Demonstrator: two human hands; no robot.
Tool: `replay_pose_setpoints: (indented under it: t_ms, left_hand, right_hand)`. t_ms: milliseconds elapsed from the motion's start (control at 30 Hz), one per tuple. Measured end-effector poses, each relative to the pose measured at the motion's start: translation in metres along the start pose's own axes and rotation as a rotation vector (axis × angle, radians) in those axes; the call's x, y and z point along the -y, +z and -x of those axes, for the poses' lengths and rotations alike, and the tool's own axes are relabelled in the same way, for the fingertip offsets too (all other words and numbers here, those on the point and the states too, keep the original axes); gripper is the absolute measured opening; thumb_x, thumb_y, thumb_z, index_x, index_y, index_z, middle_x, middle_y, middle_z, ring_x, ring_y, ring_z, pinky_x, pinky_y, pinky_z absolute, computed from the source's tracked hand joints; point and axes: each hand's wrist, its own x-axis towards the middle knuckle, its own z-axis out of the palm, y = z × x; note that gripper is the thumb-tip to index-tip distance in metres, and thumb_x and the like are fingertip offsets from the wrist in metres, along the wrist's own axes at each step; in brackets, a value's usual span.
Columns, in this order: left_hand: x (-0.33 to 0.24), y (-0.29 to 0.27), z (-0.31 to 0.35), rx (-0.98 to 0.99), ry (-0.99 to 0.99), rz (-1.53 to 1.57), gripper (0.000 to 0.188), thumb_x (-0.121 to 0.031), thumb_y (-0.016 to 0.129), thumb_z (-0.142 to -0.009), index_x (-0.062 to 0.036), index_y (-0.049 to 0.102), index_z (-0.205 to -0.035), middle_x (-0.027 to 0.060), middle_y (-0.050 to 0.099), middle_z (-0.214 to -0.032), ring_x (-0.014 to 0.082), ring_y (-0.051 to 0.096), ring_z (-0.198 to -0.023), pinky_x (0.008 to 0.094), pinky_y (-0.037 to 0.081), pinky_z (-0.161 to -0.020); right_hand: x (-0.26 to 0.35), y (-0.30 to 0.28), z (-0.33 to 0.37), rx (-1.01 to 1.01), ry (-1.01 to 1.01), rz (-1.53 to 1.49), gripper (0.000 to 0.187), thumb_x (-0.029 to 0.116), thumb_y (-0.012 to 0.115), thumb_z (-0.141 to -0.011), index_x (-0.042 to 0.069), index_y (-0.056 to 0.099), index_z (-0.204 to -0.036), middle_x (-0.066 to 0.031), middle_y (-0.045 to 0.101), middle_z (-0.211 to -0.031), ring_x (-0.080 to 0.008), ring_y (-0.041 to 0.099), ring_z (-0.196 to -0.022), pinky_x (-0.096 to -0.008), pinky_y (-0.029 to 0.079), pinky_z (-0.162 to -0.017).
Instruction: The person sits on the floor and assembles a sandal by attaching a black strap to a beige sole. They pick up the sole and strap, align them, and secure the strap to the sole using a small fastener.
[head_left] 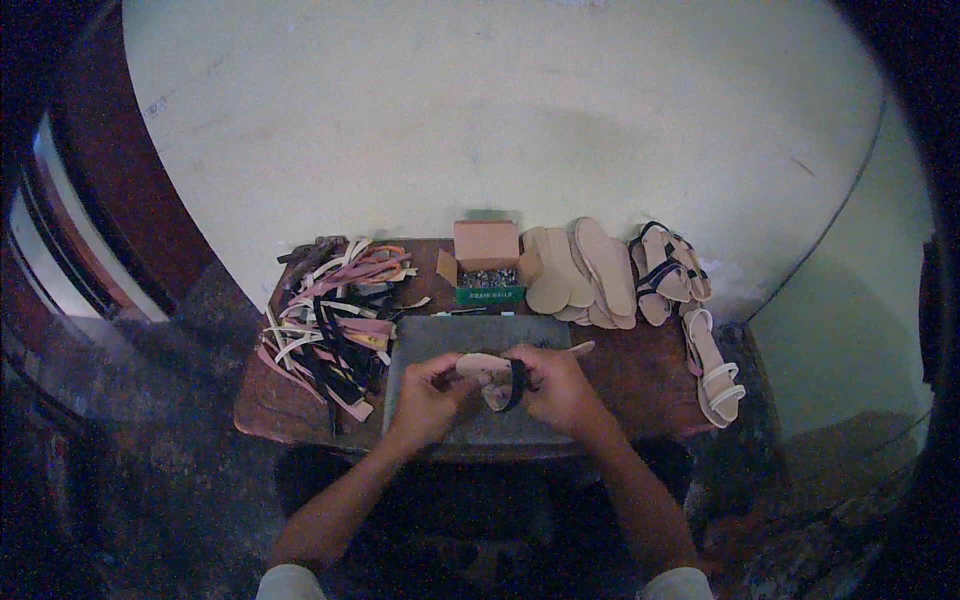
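Held a sandal (480, 364) between both hands, over the grey mat (420, 340) at the near middle of the bench (655, 385); could not tell from this angle any contact with the mat. Grasped the left end of its beige sole with the left hand (428, 395), thumb and fingers bent in on the edge. Grasped the opposite side with the right hand (552, 388), right beside the black strap (517, 383) curving round the sole. Could not make out every fingertip, partly hidden and blurred. Saw a slim beige end (581, 349) poking out past the right hand; could not tell its link to the sandal.

Saw a tangled heap of loose straps (345, 325) on the left of the bench, in black, white and pink, spreading close to the mat's left edge. Noted, just beyond the mat, an open box (466, 296) with a green front and raised brown flaps, filled with small metal pieces (488, 277). Saw a pile of beige soles (603, 272) right of the box, overlapping one another; next to these, sandals with dark straps (660, 275); and nearer, by the right edge, a sandal with white straps (715, 372).
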Motion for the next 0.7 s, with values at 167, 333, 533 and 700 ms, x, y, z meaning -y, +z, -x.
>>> replay_pose_setpoints:
  t_ms: [167, 333, 533, 700]
  left_hand:
    - [0.001, 0.001, 0.001, -0.001, 0.011, 0.005, 0.019, -0.009, 0.075, -0.083, -0.0025, 0.072, -0.1, -0.0002, 0.07, -0.085, 0.0054, 0.057, -0.071, 0.0235, 0.046, -0.065]
    - [0.0, 0.003, 0.0, -0.021, 0.037, 0.005, 0.019, -0.008, 0.075, -0.083, -0.0026, 0.072, -0.101, 0.0008, 0.07, -0.086, 0.0067, 0.059, -0.075, 0.0242, 0.047, -0.068]
    - [0.009, 0.004, 0.003, -0.005, -0.022, 0.08, 0.019, -0.008, 0.075, -0.083, -0.0015, 0.071, -0.101, 0.0026, 0.071, -0.09, 0.0087, 0.063, -0.079, 0.0257, 0.05, -0.072]
    - [0.002, 0.002, 0.001, -0.003, -0.036, 0.034, 0.019, -0.007, 0.075, -0.084, -0.0011, 0.071, -0.101, 0.0028, 0.071, -0.09, 0.0086, 0.063, -0.078, 0.0259, 0.05, -0.071]
  right_hand:
    - [-0.001, 0.0, 0.0, -0.005, -0.018, 0.04, 0.034, -0.001, 0.076, -0.072, 0.002, 0.064, -0.103, -0.0109, 0.068, -0.092, -0.0191, 0.067, -0.084, -0.0311, 0.052, -0.076]
    - [-0.009, 0.006, 0.0, -0.031, -0.056, -0.046, 0.027, 0.004, 0.076, -0.077, 0.0, 0.065, -0.101, -0.0107, 0.068, -0.089, -0.0177, 0.067, -0.083, -0.0319, 0.053, -0.075]
    - [-0.002, 0.005, 0.0, -0.033, -0.033, -0.027, 0.03, 0.011, 0.08, -0.076, -0.001, 0.065, -0.099, -0.0099, 0.069, -0.087, -0.015, 0.067, -0.081, -0.0315, 0.053, -0.073]
    - [-0.004, 0.007, 0.0, -0.066, -0.082, -0.055, 0.031, 0.015, 0.081, -0.076, 0.0, 0.066, -0.099, -0.0104, 0.069, -0.086, -0.0186, 0.068, -0.079, -0.0319, 0.053, -0.072]
